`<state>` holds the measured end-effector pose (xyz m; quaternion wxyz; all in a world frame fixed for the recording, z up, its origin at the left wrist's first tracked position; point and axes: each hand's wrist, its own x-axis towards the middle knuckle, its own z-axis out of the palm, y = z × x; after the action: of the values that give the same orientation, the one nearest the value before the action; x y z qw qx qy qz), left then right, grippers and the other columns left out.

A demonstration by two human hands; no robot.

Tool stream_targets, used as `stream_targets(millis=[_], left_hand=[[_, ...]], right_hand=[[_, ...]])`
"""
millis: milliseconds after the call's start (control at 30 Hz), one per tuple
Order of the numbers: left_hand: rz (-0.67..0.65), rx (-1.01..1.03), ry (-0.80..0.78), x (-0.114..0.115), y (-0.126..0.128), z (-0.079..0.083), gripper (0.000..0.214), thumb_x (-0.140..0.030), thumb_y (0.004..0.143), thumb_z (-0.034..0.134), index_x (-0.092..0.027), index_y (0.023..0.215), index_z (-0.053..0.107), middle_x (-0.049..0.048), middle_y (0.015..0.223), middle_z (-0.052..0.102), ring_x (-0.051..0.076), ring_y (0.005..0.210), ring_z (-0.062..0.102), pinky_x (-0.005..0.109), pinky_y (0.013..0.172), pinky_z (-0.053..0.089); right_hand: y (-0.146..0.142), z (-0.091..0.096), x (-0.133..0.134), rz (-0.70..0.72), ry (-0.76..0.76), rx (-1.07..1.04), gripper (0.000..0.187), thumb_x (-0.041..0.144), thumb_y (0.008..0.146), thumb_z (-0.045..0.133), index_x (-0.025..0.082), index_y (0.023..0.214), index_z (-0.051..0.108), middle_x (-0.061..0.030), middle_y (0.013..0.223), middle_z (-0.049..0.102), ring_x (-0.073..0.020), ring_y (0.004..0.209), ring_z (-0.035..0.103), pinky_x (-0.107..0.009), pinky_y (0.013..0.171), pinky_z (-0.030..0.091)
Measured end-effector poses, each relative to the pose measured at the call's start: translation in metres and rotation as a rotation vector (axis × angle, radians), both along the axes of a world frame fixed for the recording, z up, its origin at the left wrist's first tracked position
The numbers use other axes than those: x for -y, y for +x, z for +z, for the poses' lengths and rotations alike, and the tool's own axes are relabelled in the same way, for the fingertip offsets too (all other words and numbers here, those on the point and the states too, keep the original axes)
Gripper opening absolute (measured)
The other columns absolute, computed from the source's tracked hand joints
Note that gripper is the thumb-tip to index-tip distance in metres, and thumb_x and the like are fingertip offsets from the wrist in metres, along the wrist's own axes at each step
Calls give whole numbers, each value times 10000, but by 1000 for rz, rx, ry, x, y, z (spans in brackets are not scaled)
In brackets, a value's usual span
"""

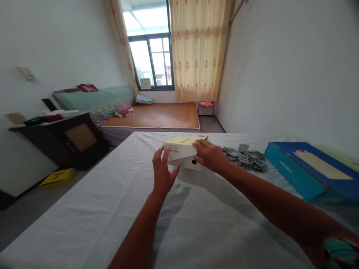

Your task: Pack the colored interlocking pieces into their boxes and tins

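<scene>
A small white and yellow cardboard box (pixel 183 149) sits on the white-covered table, its yellow top facing up. Along the front, a slanting gap separates the lid from the lower part, which has a black round mark. My left hand (pixel 162 173) is at the box's left front corner, fingers along the side and thumb near the lower front. On the right, my right hand (pixel 210 155) grips the lid's edge, with fingertips on top and the thumb at the gap. Just right of that hand lies a heap of grey puzzle-like pieces (pixel 245 158), some of it behind my forearm.
A large blue box (pixel 319 172) occupies the table's right side. White cloth (pixel 92 209) covers the table. Beyond its far edge stands a bed (pixel 165 114); a dark cabinet (pixel 61 144) and a yellow box on the floor (pixel 58 178) are at left.
</scene>
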<state>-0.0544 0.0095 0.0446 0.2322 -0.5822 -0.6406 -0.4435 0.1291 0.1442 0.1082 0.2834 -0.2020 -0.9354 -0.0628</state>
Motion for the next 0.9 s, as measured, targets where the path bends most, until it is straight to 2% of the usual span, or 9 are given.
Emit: stream_targets(millis=[133,333,400,467,533,567,700,767,900], left_hand=[[-124,-124,-167,12,-15,10,527,-220,883,541,-269,1397,434,109,1432,431,285,1361,356,497,1122,330],[-149,-247,-340,18,-10,12,702,-169,795,596,-269,1454,375,86,1493,396,328,1425,255,529,1148,257],[-201,-249,-384,18,-10,13,705,-162,785,599,-259,1450,383,84,1450,445,313,1409,291,509,1153,263],[-240,-214,-382,19,-14,14,696,-193,781,627,-260,1436,401,83,1406,477,297,1375,343,485,1145,299],[-237,-135,-333,19,-21,15,681,-247,785,657,-263,1421,413,87,1383,478,280,1334,391,457,1124,347],[-222,-81,-295,19,-26,15,672,-276,788,667,-263,1413,419,89,1374,477,270,1312,415,443,1113,367],[-99,189,-139,16,-50,10,673,-352,775,695,-234,1382,432,103,1304,493,250,1241,478,427,1076,414],[12,371,-79,13,-63,4,706,-379,754,711,-211,1377,425,114,1253,505,249,1170,530,437,1025,456],[185,712,-23,8,-86,-14,784,-429,741,711,-162,1395,371,136,1183,521,218,981,615,428,895,528]], right_hand=[[6,-25,27,77,-67,-76,455,205,835,571,253,1279,488,-123,1270,568,-280,1156,561,-404,899,525],[26,-52,39,175,-142,-181,557,157,858,516,275,1390,405,-115,1301,540,-267,1232,526,-474,1028,465],[33,-61,42,193,-199,-231,603,178,880,504,297,1444,328,-120,1370,475,-266,1272,490,-483,1019,477],[41,-71,43,183,-272,-292,648,212,888,515,312,1475,260,-132,1426,404,-261,1195,542,-474,951,527],[47,-78,43,172,-334,-347,645,243,893,529,309,1473,256,-146,1425,395,-237,1047,605,-450,866,564],[50,-81,42,176,-346,-357,596,255,899,530,300,1448,303,-144,1386,439,-230,1004,612,-444,849,566],[59,-78,39,265,-321,-244,215,250,951,471,263,1138,577,-86,1041,653,-242,987,587,-447,871,515],[62,-71,43,308,-340,-186,184,231,964,441,247,1038,609,-76,956,675,-232,930,586,-428,848,502],[67,-54,59,399,-427,-81,179,244,964,457,230,1033,621,-78,952,682,-212,905,592,-377,817,501]])
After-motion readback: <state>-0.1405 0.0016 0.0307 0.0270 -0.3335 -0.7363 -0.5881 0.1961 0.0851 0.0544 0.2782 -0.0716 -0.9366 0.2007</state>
